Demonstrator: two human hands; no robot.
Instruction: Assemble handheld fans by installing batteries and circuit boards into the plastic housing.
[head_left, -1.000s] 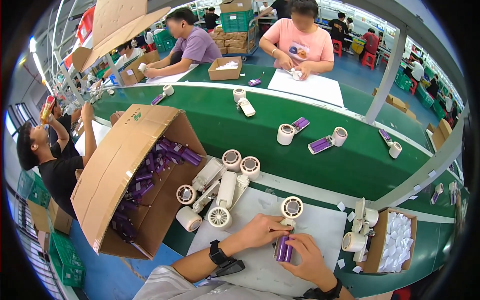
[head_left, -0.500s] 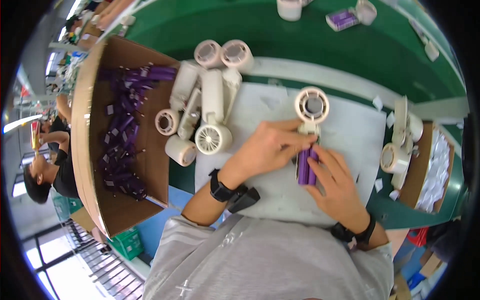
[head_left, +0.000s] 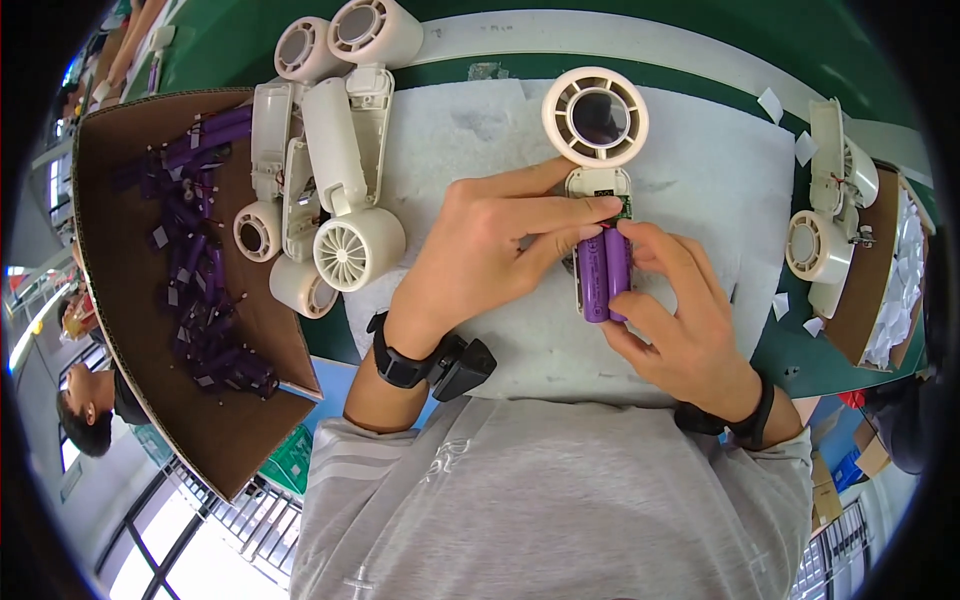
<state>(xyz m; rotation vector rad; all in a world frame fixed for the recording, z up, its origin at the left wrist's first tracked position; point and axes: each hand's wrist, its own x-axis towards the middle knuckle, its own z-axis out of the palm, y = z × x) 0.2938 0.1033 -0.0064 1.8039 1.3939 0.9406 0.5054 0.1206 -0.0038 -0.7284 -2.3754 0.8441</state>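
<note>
An open handheld fan [head_left: 627,160] lies on the white sheet before me, its round head away from me. Its handle shell exposes a small green circuit board [head_left: 627,207] and a purple two-cell battery pack [head_left: 593,275]. My left hand [head_left: 490,235] grips the fan from the left, with index finger and thumb close together by the board and the pack's upper end. On the other side, my right hand [head_left: 685,320] curls round the pack, one fingertip at its upper end and others near its lower end. Fingertips partly hide the wires.
Left stands a cardboard box [head_left: 285,345] with many wired purple battery packs [head_left: 190,270]. Between it and the sheet [head_left: 480,340] several cream fans [head_left: 335,140] are piled. More fan parts [head_left: 820,245] and a box of white pieces [head_left: 893,290] sit at right, near scattered paper bits [head_left: 770,105].
The whole view has shifted, so the fan and hands look larger and higher. My right index fingertip has moved up to the battery pack's upper end. The left hand stays by the board.
</note>
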